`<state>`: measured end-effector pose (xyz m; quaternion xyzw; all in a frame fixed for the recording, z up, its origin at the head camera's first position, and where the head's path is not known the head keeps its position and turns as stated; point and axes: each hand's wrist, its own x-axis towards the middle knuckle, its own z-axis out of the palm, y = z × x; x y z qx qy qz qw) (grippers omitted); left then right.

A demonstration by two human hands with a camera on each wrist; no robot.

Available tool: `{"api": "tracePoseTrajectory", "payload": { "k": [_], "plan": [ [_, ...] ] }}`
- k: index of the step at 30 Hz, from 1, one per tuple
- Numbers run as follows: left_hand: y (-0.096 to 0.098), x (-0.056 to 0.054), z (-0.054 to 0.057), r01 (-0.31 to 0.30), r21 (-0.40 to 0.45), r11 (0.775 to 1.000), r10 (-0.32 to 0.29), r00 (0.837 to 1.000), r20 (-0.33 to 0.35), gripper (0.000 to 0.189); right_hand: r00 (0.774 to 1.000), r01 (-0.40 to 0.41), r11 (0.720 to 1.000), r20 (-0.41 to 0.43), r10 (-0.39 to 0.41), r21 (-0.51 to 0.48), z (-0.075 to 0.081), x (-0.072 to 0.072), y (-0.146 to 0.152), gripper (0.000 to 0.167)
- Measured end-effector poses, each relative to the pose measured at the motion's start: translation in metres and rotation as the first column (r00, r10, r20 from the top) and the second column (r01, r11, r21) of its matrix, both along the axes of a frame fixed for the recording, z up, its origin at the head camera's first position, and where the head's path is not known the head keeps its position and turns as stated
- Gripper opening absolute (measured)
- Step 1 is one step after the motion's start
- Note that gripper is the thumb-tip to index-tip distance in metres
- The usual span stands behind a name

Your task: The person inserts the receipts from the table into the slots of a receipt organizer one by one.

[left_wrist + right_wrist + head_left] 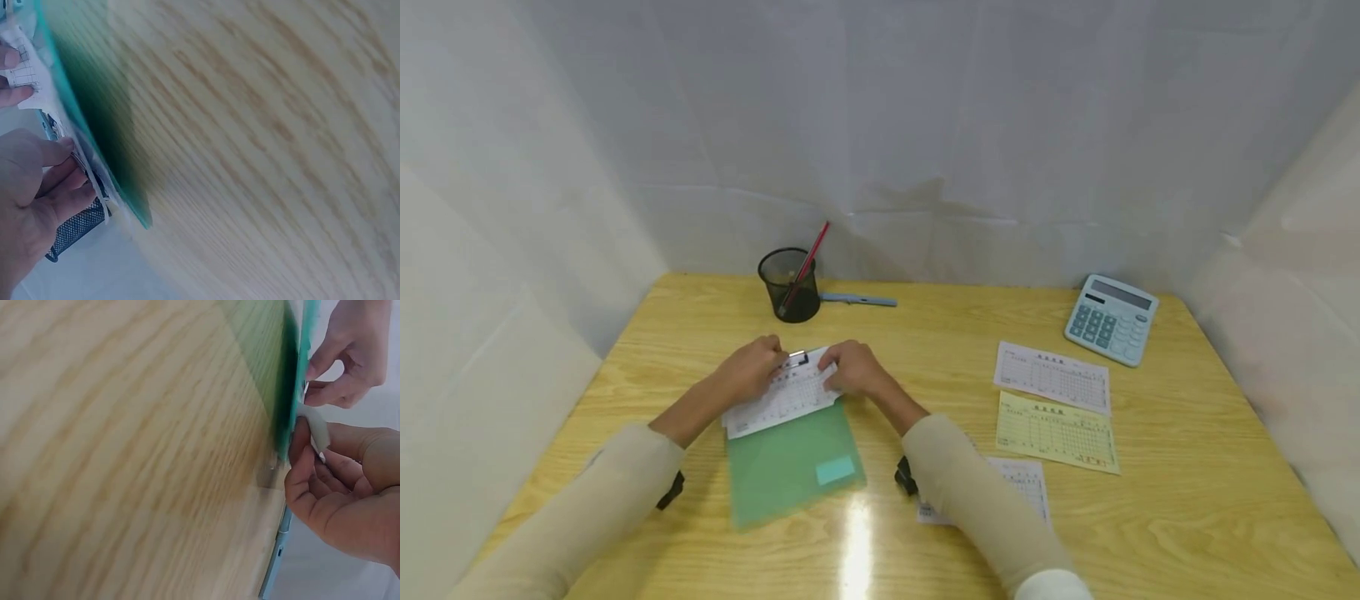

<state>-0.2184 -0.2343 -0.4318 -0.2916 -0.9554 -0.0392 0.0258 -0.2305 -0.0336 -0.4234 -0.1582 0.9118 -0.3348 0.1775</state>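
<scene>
A green clip folder (pixel 790 475) lies tilted on the table, a metal clip (pixel 796 359) at its top edge and a pale blue label near its lower right corner. Over its upper half lies a white printed form (pixel 790 398). My left hand (pixel 752 369) pinches the left end of the clip. At the upper right, my right hand (pixel 854 368) pinches the form between thumb and fingers. The right wrist view shows the paper (pixel 314 428) bent in my right hand. In the left wrist view the folder's edge (pixel 94 144) is raised off the wood.
Behind the folder stand a black mesh pen cup (pixel 790 287) with a red pencil (pixel 808 262), and a blue pen (pixel 859 299) lying beside it. To the right are a white form (pixel 1052 379), a yellow form (pixel 1058 431), another white form (pixel 1026 483) partly under my right sleeve, and a calculator (pixel 1112 321).
</scene>
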Motion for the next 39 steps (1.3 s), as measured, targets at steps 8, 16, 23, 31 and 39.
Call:
{"api": "tracePoseTrajectory", "payload": {
  "k": [8,16,23,31,39],
  "plan": [
    [-0.001,0.002,-0.002,0.013,-0.017,1.000,-0.014,0.999,-0.046,0.015,0.998,0.030,0.997,0.052,-0.034,0.064,0.000,-0.001,-0.009,0.028],
    [-0.002,0.002,-0.003,0.015,-0.008,1.000,-0.015,0.999,-0.047,0.018,0.997,0.027,0.993,0.068,-0.035,0.113,0.001,-0.004,-0.015,0.028],
    [-0.001,0.002,-0.004,0.012,0.003,1.000,-0.011,0.999,-0.037,0.017,0.997,0.039,0.989,0.058,-0.047,0.142,0.004,-0.005,-0.018,0.029],
    [0.000,0.003,-0.003,0.012,0.006,1.000,-0.012,0.998,-0.060,0.014,0.999,0.046,0.986,0.015,-0.049,0.158,0.006,-0.008,-0.021,0.033],
    [0.001,0.002,-0.003,0.008,0.003,1.000,-0.008,0.998,-0.065,0.015,0.999,0.048,0.982,-0.009,-0.047,0.182,0.006,-0.009,-0.024,0.034]
  ]
}}
